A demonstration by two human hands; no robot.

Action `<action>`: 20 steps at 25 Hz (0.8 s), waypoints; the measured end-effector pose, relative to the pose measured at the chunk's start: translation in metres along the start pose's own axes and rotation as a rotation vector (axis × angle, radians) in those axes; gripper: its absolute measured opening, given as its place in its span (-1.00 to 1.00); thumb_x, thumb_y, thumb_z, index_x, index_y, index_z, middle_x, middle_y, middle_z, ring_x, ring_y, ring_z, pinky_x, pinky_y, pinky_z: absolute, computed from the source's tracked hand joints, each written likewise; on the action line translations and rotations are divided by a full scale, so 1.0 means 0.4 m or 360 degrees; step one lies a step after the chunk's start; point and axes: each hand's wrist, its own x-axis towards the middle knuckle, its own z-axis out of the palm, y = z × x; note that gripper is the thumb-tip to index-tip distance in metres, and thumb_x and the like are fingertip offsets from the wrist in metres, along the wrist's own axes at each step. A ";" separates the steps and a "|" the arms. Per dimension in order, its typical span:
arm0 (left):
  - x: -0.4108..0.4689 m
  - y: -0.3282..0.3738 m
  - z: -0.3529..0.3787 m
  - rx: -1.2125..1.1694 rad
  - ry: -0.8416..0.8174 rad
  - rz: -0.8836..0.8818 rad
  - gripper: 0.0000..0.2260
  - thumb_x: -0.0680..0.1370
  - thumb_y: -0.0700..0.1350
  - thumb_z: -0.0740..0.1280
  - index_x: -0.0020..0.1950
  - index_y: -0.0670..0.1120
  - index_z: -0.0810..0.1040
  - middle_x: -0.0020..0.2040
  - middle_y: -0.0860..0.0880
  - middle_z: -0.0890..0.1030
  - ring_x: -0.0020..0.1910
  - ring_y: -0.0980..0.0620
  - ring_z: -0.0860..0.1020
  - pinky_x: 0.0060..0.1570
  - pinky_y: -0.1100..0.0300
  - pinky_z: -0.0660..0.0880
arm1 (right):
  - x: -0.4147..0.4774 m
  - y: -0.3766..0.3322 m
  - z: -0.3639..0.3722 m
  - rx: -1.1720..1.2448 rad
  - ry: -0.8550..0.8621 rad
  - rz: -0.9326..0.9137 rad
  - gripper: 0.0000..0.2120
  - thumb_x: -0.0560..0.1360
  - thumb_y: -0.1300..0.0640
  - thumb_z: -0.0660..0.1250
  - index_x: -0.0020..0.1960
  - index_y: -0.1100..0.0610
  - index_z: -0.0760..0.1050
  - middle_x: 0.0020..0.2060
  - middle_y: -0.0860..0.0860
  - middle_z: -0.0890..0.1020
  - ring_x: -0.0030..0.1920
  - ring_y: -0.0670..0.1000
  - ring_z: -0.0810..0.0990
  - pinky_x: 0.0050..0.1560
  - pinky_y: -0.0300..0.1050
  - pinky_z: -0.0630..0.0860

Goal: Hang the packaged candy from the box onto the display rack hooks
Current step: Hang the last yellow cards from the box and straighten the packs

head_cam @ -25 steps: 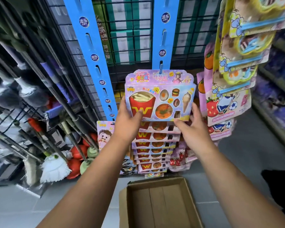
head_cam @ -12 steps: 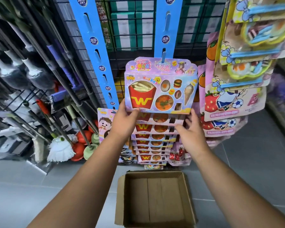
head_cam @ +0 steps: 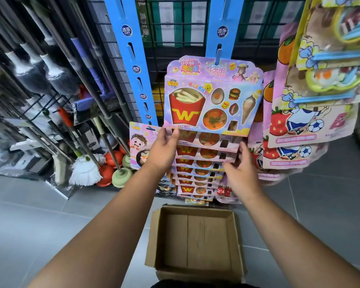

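1. Pink card printed with a red pouch of fries: the candy pack [head_cam: 212,96] sits in the upper centre of the frame. Its top slot is over a tab [head_cam: 217,57] of the blue strip [head_cam: 221,28], so I judge it to be hung.
2. My left grip [head_cam: 164,148] pinches the pack's lower left corner, thumb on the front. My right grip [head_cam: 240,173], lower and to the right, is loose-fingered with nothing in it, close by the right edges of the packs hung below [head_cam: 204,154].
3. The step in hand looks like settling this pack on its hook. Next I should let go gently and check that it hangs straight over those beneath.
4. The box [head_cam: 154,235] at bottom centre shows only its cardboard floor, so this may be the last pack.
5. Further out are a second strip [head_cam: 131,48] left of centre, mops [head_cam: 83,171] at the left and strawberry-printed bags [head_cam: 312,121] at the right.
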 end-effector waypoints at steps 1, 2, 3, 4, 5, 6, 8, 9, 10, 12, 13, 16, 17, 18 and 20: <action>0.003 -0.011 0.002 0.0012 -0.0002 -0.0019 -0.44 0.58 0.34 0.14 0.46 0.05 0.36 0.36 0.03 0.57 0.33 -0.04 0.53 0.31 0.01 0.43 | -0.002 0.006 0.005 -0.0009 -0.0034 0.0042 -0.27 0.55 0.25 0.33 0.57 -0.11 0.07 0.29 -0.10 0.47 0.18 -0.03 0.53 0.05 -0.11 0.51; 0.009 -0.023 0.003 0.0000 0.0000 -0.0041 -0.39 0.55 0.37 0.13 0.50 0.08 0.32 0.40 0.02 0.53 0.38 -0.07 0.49 0.38 -0.07 0.40 | 0.000 0.010 0.006 -0.0008 -0.0057 0.0072 -0.24 0.55 0.25 0.33 0.58 -0.12 0.02 0.28 -0.10 0.46 0.16 -0.03 0.53 0.02 -0.11 0.50; 0.014 -0.030 0.004 -0.0021 0.0000 -0.0058 -0.37 0.54 0.38 0.13 0.54 0.11 0.28 0.44 0.01 0.50 0.41 -0.08 0.46 0.42 -0.13 0.37 | 0.006 0.016 0.005 -0.0011 -0.0072 0.0091 -0.21 0.55 0.24 0.33 0.59 -0.13 -0.03 0.29 -0.10 0.45 0.17 -0.02 0.52 0.03 -0.09 0.50; 0.019 -0.036 0.005 -0.0040 -0.0005 -0.0067 -0.38 0.56 0.36 0.13 0.56 0.12 0.25 0.46 0.01 0.48 0.43 -0.08 0.44 0.44 -0.14 0.35 | 0.010 0.017 0.003 -0.0012 -0.0085 0.0108 -0.19 0.55 0.24 0.33 0.60 -0.13 -0.05 0.29 -0.11 0.45 0.17 -0.02 0.51 0.04 -0.09 0.48; 0.023 -0.041 0.006 -0.0056 -0.0010 -0.0068 -0.38 0.56 0.35 0.14 0.57 0.12 0.24 0.47 0.01 0.47 0.44 -0.07 0.44 0.45 -0.14 0.35 | 0.015 0.018 -0.002 -0.0019 -0.0095 0.0120 -0.19 0.56 0.24 0.33 0.60 -0.11 -0.06 0.27 -0.12 0.44 0.16 -0.03 0.49 0.04 -0.10 0.45; 0.022 -0.041 0.005 -0.0073 -0.0017 -0.0057 -0.38 0.57 0.34 0.15 0.57 0.12 0.24 0.47 0.02 0.47 0.43 -0.06 0.44 0.44 -0.13 0.36 | 0.019 0.016 -0.005 -0.0021 -0.0107 0.0138 -0.19 0.56 0.25 0.32 0.61 -0.09 -0.07 0.24 -0.12 0.42 0.16 -0.05 0.46 0.04 -0.12 0.41; 0.027 -0.046 0.008 -0.0091 -0.0025 -0.0048 -0.42 0.58 0.31 0.16 0.56 0.12 0.26 0.44 0.02 0.50 0.40 -0.06 0.47 0.42 -0.11 0.40 | 0.029 0.017 -0.007 -0.0020 -0.0136 0.0199 -0.20 0.57 0.25 0.32 0.61 -0.07 -0.07 0.23 -0.11 0.40 0.19 -0.05 0.43 0.06 -0.15 0.38; 0.029 -0.049 0.008 -0.0098 -0.0028 -0.0039 -0.44 0.59 0.28 0.17 0.55 0.12 0.28 0.43 0.02 0.51 0.39 -0.06 0.48 0.40 -0.11 0.41 | 0.035 0.020 -0.007 -0.0012 -0.0134 0.0232 -0.19 0.55 0.23 0.34 0.60 -0.09 -0.05 0.28 -0.11 0.40 0.25 -0.03 0.43 0.10 -0.13 0.40; 0.030 -0.050 0.008 -0.0102 -0.0029 -0.0035 -0.46 0.60 0.27 0.17 0.55 0.12 0.28 0.42 0.02 0.52 0.38 -0.06 0.49 0.39 -0.10 0.43 | 0.037 0.021 -0.005 -0.0005 -0.0115 0.0248 -0.19 0.50 0.18 0.38 0.59 -0.11 0.00 0.36 -0.09 0.42 0.32 0.01 0.45 0.16 -0.09 0.43; 0.037 -0.052 0.009 -0.0110 -0.0023 -0.0045 -0.50 0.63 0.22 0.18 0.55 0.12 0.28 0.41 0.03 0.53 0.37 -0.06 0.50 0.36 -0.05 0.45 | 0.037 0.032 0.000 -0.0006 -0.0092 0.0274 -0.18 0.39 0.08 0.38 0.55 -0.15 0.09 0.41 0.00 0.44 0.38 0.10 0.45 0.29 0.07 0.44; 0.038 -0.052 0.009 -0.0123 -0.0021 -0.0042 -0.52 0.65 0.18 0.18 0.55 0.11 0.28 0.40 0.02 0.54 0.36 -0.06 0.51 0.33 -0.01 0.47 | 0.039 0.043 0.001 0.0012 -0.0102 0.0291 -0.16 0.36 0.07 0.38 0.55 -0.15 0.09 0.42 0.02 0.44 0.39 0.11 0.45 0.34 0.11 0.42; 0.038 -0.053 0.013 -0.0144 -0.0022 -0.0041 -0.55 0.67 0.11 0.17 0.56 0.09 0.28 0.39 0.02 0.54 0.33 -0.03 0.52 0.17 0.15 0.46 | 0.046 0.061 0.004 0.0026 -0.0126 0.0299 -0.08 0.28 0.01 0.39 0.56 -0.17 0.06 0.44 0.00 0.42 0.40 0.09 0.43 0.36 0.14 0.41; 0.039 -0.057 0.013 -0.0138 -0.0022 -0.0042 -0.56 0.67 0.11 0.17 0.56 0.09 0.28 0.39 0.02 0.53 0.32 -0.02 0.51 0.14 0.17 0.45 | 0.049 0.065 0.004 0.0026 -0.0128 0.0296 -0.06 0.24 -0.03 0.40 0.55 -0.19 0.09 0.43 0.00 0.43 0.39 0.08 0.45 0.33 0.13 0.44; 0.040 -0.059 0.014 -0.0131 -0.0019 -0.0028 -0.56 0.67 0.11 0.17 0.55 0.09 0.28 0.40 0.02 0.53 0.33 -0.02 0.51 0.14 0.17 0.44 | 0.054 0.071 0.004 0.0041 -0.0128 0.0289 -0.05 0.19 -0.08 0.39 0.53 -0.20 0.11 0.42 -0.01 0.44 0.38 0.08 0.46 0.31 0.12 0.47; 0.044 -0.067 0.013 -0.0123 -0.0002 -0.0016 -0.54 0.66 0.13 0.18 0.55 0.09 0.30 0.40 0.03 0.53 0.34 -0.02 0.51 0.18 0.13 0.47 | 0.061 0.084 0.007 0.0053 -0.0104 0.0285 -0.07 0.15 -0.12 0.36 0.50 -0.22 0.17 0.39 -0.01 0.47 0.35 0.07 0.49 0.28 0.12 0.51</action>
